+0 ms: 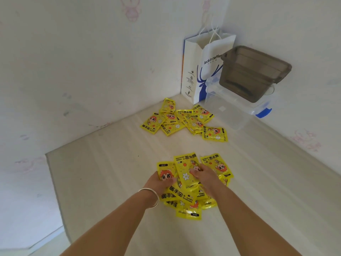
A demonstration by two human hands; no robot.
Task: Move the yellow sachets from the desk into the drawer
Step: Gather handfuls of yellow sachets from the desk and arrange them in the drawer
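Note:
Several yellow sachets lie in two heaps on the pale wooden desk. The near heap of sachets is under my hands. My left hand, with a white bangle on its wrist, grips sachets at the heap's left side. My right hand pinches an upright sachet at the heap's top. The far heap of sachets lies untouched near the back corner. No drawer is in view.
A white and blue paper bag stands in the back corner. Beside it a dark translucent box sits on a clear container with a blue clasp. Walls close the desk at left and right. The desk's left edge drops off.

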